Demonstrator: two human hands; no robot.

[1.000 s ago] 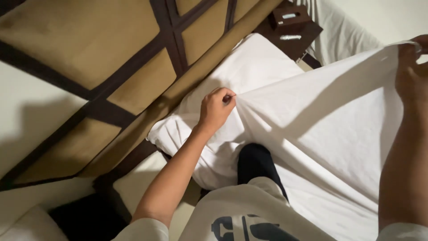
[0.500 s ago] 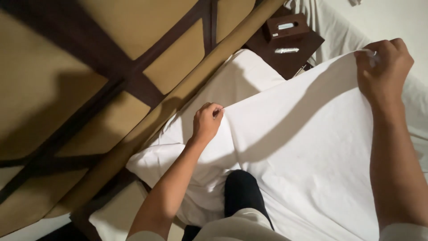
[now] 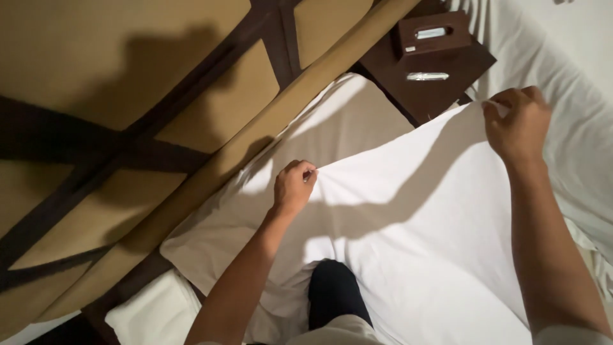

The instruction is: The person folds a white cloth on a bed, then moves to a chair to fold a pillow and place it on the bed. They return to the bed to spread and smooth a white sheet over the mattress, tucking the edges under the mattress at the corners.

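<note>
Both hands grip the near edge of a white bed sheet [image 3: 421, 236], which spreads taut between them over a bed. The left hand [image 3: 294, 186] is closed into a loose fist, pinching a fold of the sheet's edge between thumb and fingers near the middle of the view. The right hand [image 3: 518, 121] is likewise closed on the sheet, holding its corner higher up at the right, just beside the dark brown bedside table [image 3: 428, 83]. The cloth between the two hands rises in a shallow ridge and casts a soft shadow on the part below. Under the raised sheet lies a white pillow [image 3: 345, 128], resting against the padded tan headboard [image 3: 128, 102] with its dark wooden frame. On the bedside table stand a dark brown tissue box [image 3: 431, 32] and, just in front of it, a slim pale object too small to identify. A dark trouser knee [image 3: 335, 297] presses into the sheet at the lower centre.
</note>
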